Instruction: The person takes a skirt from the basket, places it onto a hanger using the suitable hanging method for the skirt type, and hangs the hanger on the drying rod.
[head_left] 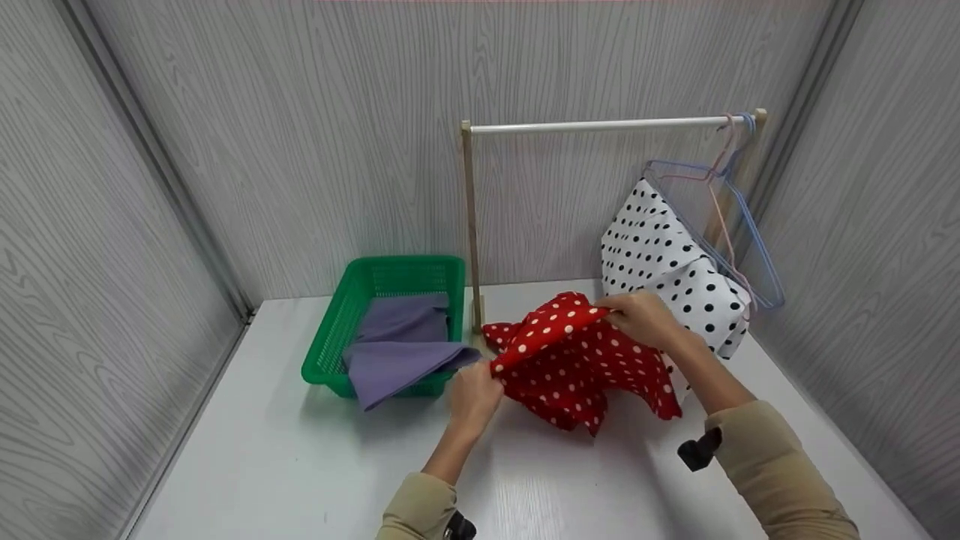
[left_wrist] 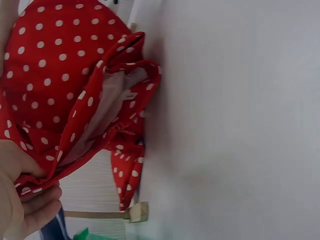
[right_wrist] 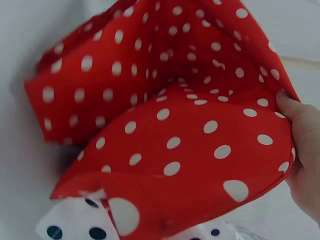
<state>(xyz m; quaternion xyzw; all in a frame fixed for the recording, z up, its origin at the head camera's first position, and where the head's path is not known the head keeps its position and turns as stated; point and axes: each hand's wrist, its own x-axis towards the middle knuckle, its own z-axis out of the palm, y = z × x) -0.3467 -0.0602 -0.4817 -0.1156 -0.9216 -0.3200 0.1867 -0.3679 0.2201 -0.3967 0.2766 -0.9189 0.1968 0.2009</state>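
Observation:
A red garment with white dots (head_left: 555, 330) is stretched between my two hands over the white table, its lower folds hanging loose. My left hand (head_left: 476, 394) grips one edge, thumb on one side and fingers on the other in the left wrist view, where a pale lining (left_wrist: 102, 112) and a small white tag show inside the opening. At the far upper edge, my right hand (head_left: 641, 319) pinches the cloth; the right wrist view shows its thumb (right_wrist: 287, 105) on the fabric. The garment's exact kind is unclear.
To the left, a green basket (head_left: 322, 341) holds purple cloth (head_left: 397, 360) that spills over its front rim. A rack with a white rail (head_left: 600, 126) stands behind. At its right end hang blue and pink hangers (head_left: 761, 240), beside white cloth with black dots (head_left: 652, 247).

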